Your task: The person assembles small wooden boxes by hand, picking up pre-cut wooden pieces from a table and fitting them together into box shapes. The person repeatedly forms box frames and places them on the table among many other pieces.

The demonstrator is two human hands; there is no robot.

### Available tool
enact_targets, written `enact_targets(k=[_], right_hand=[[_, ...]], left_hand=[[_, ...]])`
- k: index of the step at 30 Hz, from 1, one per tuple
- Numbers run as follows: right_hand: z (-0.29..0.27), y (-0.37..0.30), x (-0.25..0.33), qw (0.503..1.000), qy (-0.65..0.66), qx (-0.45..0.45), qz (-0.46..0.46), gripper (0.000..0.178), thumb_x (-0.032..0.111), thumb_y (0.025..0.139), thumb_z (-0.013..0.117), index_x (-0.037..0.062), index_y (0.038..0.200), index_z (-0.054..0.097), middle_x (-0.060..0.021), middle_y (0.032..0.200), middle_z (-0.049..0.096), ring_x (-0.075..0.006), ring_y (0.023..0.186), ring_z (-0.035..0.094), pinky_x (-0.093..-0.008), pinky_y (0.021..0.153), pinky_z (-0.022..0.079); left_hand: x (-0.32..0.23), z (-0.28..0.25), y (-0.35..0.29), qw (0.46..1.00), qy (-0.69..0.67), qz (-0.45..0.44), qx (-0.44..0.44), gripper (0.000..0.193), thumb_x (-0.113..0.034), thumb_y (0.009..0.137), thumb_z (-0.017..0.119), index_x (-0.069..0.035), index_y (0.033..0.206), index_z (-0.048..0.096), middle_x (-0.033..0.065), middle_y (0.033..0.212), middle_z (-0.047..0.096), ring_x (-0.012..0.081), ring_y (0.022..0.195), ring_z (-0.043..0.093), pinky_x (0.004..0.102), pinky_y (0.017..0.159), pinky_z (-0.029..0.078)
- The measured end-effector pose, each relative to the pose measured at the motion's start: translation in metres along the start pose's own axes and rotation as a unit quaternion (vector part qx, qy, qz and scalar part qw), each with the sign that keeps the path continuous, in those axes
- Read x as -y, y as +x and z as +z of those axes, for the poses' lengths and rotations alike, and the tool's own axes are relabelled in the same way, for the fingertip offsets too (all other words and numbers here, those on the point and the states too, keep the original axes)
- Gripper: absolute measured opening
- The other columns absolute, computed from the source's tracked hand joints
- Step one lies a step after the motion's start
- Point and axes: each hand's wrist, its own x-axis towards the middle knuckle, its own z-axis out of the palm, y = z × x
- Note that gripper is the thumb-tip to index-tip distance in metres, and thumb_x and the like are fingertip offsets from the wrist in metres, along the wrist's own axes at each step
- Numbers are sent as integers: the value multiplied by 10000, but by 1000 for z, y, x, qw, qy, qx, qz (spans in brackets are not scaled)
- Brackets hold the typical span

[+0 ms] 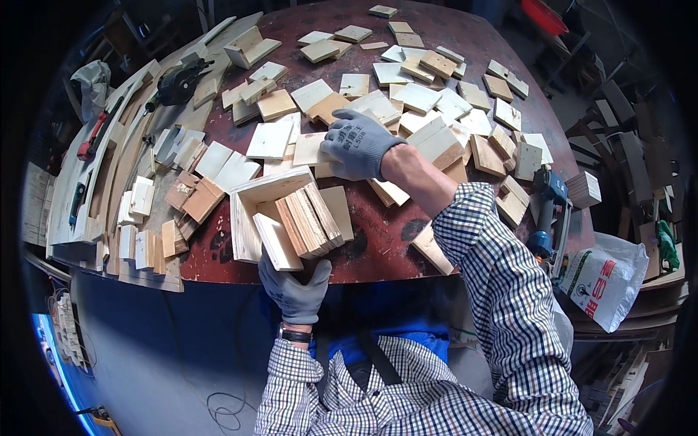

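My left hand (297,289), in a grey glove, is at the table's near edge, closed around the lower end of a pale wooden board (276,243). This board leans beside a row of upright wooden boards (309,218) in an open wooden box (270,187). Farther off, my right hand (360,145), gloved alike, reaches over scattered wooden pieces with its fingers bent and apart. Nearest its fingers lies a flat wooden piece (313,148). Its palm side is hidden, and nothing shows in its grasp.
Wooden pieces (418,97) cover much of the dark red table (392,258). Two-piece wooden blocks (201,198) stand left of the box. A blue nail gun (550,211) and a white plastic bag (607,280) are at the right edge. A red-handled tool (93,138) lies far left.
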Motion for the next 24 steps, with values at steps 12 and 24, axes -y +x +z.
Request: enact_targets(k=[12, 24], right_hand=[[-23, -71, 20, 807, 416, -322, 268, 287, 218, 1045, 617, -16, 1139, 753, -169, 862, 760, -192, 764, 737, -327, 722, 559], [-19, -113, 128, 889, 186, -317, 272, 95, 153, 926, 738, 74, 976, 754, -128, 784, 739, -307, 736, 742, -420, 775, 569]], left_hand=[[-2, -4, -1, 1000, 12, -6, -6, 1070, -712, 816, 784, 68, 1480, 475, 249, 1349, 614, 448, 1151, 628, 546, 976, 501], [1, -5, -1, 999, -2, -23, 27, 1096, -671, 778, 833, 59, 1499, 448, 261, 1401, 582, 454, 1216, 596, 561, 1029, 484]])
